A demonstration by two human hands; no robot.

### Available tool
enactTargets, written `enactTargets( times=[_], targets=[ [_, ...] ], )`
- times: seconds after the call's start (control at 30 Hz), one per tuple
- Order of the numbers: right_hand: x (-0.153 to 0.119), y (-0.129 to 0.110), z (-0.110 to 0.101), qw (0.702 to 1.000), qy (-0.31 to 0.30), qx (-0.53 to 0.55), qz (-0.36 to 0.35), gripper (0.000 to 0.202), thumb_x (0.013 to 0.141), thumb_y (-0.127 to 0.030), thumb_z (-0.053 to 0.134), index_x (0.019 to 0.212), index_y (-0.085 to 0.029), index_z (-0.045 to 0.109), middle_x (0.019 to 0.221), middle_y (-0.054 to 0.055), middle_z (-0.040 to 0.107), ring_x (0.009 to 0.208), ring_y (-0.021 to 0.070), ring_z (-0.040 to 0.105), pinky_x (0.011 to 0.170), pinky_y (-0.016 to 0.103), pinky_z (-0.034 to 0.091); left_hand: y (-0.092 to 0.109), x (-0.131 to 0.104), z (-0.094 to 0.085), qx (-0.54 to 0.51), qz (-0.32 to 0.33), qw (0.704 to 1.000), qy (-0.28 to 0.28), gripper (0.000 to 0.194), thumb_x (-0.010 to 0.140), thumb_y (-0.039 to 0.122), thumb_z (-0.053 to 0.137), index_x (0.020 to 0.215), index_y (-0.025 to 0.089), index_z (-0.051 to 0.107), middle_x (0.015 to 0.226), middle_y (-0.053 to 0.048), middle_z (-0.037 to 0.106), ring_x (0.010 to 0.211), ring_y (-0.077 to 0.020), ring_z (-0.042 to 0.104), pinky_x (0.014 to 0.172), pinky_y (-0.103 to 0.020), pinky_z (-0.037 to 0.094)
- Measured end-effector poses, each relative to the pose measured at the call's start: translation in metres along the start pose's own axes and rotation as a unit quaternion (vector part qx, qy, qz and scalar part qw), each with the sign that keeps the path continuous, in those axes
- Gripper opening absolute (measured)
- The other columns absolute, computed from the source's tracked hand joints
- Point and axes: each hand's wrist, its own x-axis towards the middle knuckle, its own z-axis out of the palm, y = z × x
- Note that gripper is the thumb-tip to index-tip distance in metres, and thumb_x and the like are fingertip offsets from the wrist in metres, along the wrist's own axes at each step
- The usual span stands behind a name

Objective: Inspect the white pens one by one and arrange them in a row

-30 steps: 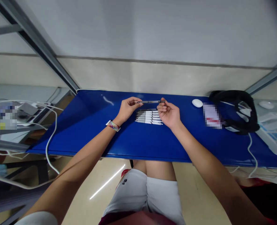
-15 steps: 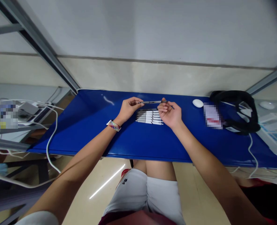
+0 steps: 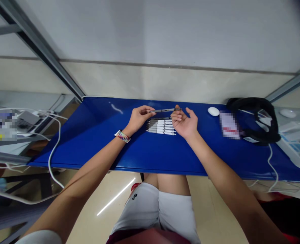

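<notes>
Both hands are up near the middle of the frame, over the blue surface (image 3: 94,142). The left hand (image 3: 137,118) pinches one end of a dark pen (image 3: 165,110), grip clamped on it with thumb and fingertips. The right hand (image 3: 184,122) has thumb and forefinger on the other end, its other fingers spread open. So the pen hangs level between the two hands, just above a neat row of white pens (image 3: 161,126) lying flat. Over at the right sit a white mouse (image 3: 213,111) and a black bag (image 3: 256,118).
</notes>
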Motion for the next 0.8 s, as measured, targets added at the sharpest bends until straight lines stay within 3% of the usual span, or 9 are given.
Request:
enactTargets(
  times=[0.13,0.53,0.8],
  targets=[
    [0.0012,0.001,0.0009,1.0,0.002,-0.019,-0.002,0.009,0.087,-0.013,0.062,0.093,-0.02,0.065,0.065,-0.004,0.05,0.052,0.008,0.044,0.045,0.017,0.041,0.0009,-0.0003,-0.0005,0.0,0.001,1.0,0.0,0.032,0.078,0.036,0.09,0.099,0.015,0.079,0.088,-0.006,0.079,0.079,-0.0172,0.071,0.077,-0.031,0.055],
    [-0.0014,-0.002,0.0023,0.999,-0.003,-0.05,-0.012,0.012,0.09,-0.022,0.064,0.101,-0.021,0.067,0.075,-0.001,0.06,0.062,0.0107,0.053,0.052,0.021,0.05,0.0019,0.0005,0.0,-0.007,-0.001,1.0,0.002,0.03,0.078,0.035,0.09,0.098,0.016,0.078,0.093,-0.007,0.08,0.084,-0.0179,0.072,0.08,-0.032,0.055],
    [0.0,0.0011,0.0037,0.996,0.018,-0.085,-0.033,0.01,0.087,-0.016,0.065,0.093,-0.023,0.066,0.067,-0.004,0.052,0.055,0.0102,0.046,0.048,0.022,0.046,0.0007,-0.0003,0.0005,0.005,0.004,1.0,-0.003,0.03,0.079,0.036,0.089,0.099,0.016,0.078,0.09,-0.007,0.079,0.081,-0.0177,0.071,0.078,-0.033,0.055]
  ],
)
